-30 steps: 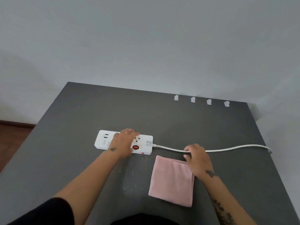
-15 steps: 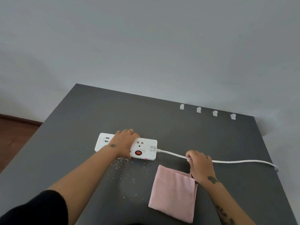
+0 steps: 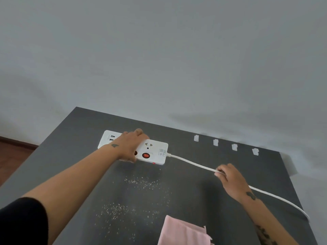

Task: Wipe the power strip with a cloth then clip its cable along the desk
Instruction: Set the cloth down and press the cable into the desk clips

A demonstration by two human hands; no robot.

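Observation:
The white power strip (image 3: 155, 152), with a red switch, lies toward the back of the dark grey desk (image 3: 74, 156). My left hand (image 3: 131, 145) grips its middle from above. Its white cable (image 3: 191, 162) runs right from the strip and off the desk's right edge. My right hand (image 3: 230, 179) is closed around the cable partway along, holding it a little off the desk. The folded pink cloth (image 3: 184, 233) lies at the near edge, touched by neither hand. Several white cable clips (image 3: 215, 142) stand in a row near the back right edge.
Pale crumbs or dust (image 3: 139, 197) are scattered over the desk in front of the strip. A plain grey wall (image 3: 159, 59) rises directly behind the desk. Brown floor (image 3: 12, 152) shows past the left edge.
Both hands have pushed the strip and cable away from me, toward the back of the desk. The cloth stayed put and now sits at the bottom of the view.

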